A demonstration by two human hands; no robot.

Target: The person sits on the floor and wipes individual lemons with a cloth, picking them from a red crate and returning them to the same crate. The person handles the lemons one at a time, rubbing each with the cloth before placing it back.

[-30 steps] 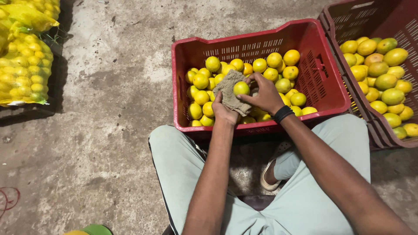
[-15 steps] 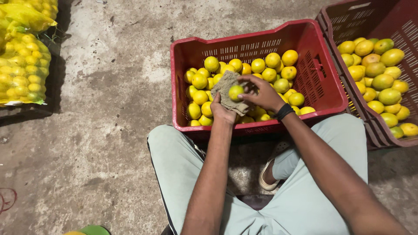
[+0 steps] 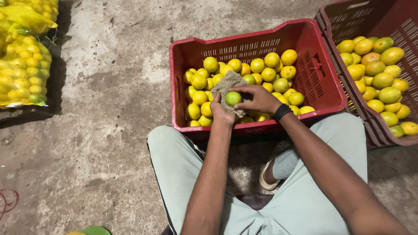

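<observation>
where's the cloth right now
In the head view the cloth lies in the left hand, wrapped around a greenish fruit, over the near red crate.

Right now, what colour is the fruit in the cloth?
Mostly green, with a yellowish tinge: the fruit lies on the brownish-grey cloth. Seen in the head view.
</observation>
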